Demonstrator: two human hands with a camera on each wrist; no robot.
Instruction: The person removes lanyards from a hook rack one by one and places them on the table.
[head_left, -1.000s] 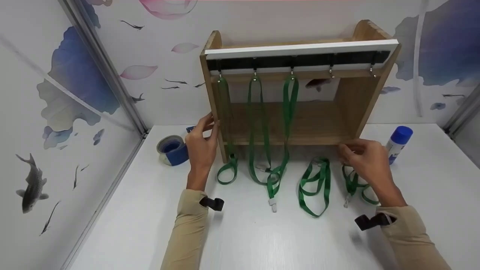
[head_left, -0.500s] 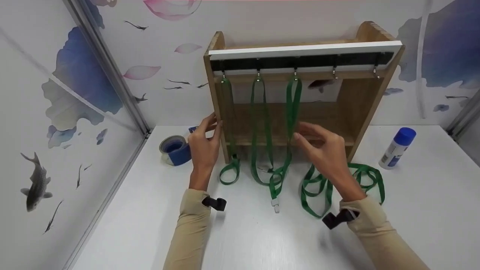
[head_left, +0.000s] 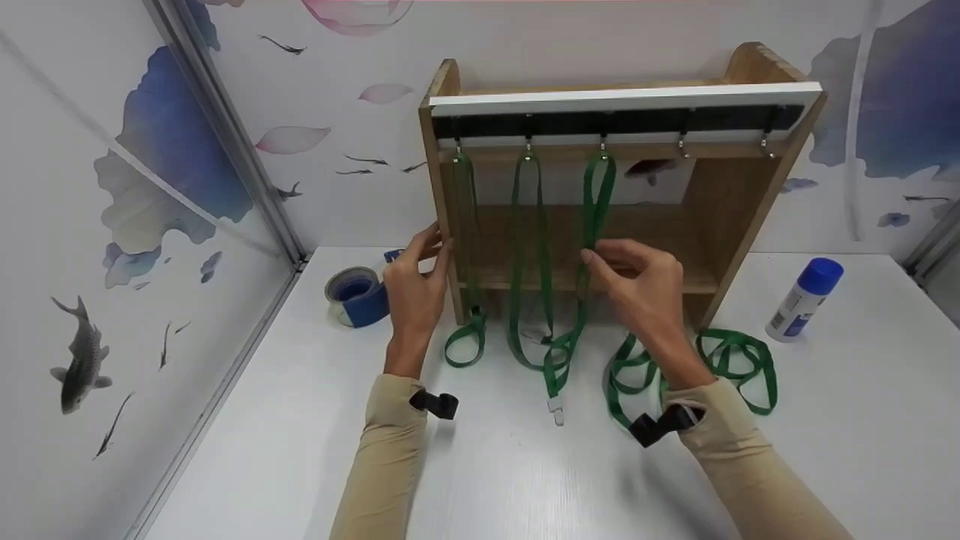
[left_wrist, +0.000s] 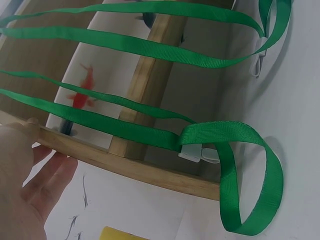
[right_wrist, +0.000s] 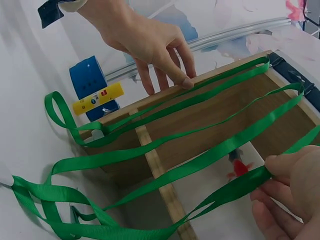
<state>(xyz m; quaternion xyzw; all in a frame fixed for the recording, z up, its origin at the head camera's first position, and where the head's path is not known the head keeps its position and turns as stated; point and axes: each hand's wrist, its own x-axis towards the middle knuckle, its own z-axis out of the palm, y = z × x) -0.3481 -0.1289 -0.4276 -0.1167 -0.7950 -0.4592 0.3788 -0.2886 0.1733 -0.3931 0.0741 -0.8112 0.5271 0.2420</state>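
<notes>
Green lanyards hang from three hooks under the front of a wooden shelf (head_left: 727,202). My right hand (head_left: 645,289) pinches both straps of the third lanyard (head_left: 598,202) between thumb and fingers, partway down. In the right wrist view those straps bunch flat at the fingertips (right_wrist: 272,167). At the shelf's left side panel (left_wrist: 150,177), my left hand (head_left: 415,300) grips the edge, thumb at the front and fingers outside. The first lanyard (head_left: 465,349) and second lanyard (head_left: 516,262) hang beside it, their lower loops at the table. The third one's white clip (head_left: 556,411) lies on the table.
Two bare hooks (head_left: 682,144) are at the right of the black strip (head_left: 645,120). Loose lanyards (head_left: 750,352) lie front right, one partly behind my right forearm. A blue-capped white tube (head_left: 802,300) stands right; tape rolls (head_left: 364,300) and a yellow tube (right_wrist: 98,98) sit left.
My right hand has left the shelf's lower right corner, moved left and up, and taken the third lanyard's straps together. The left hand stays at the side panel.
</notes>
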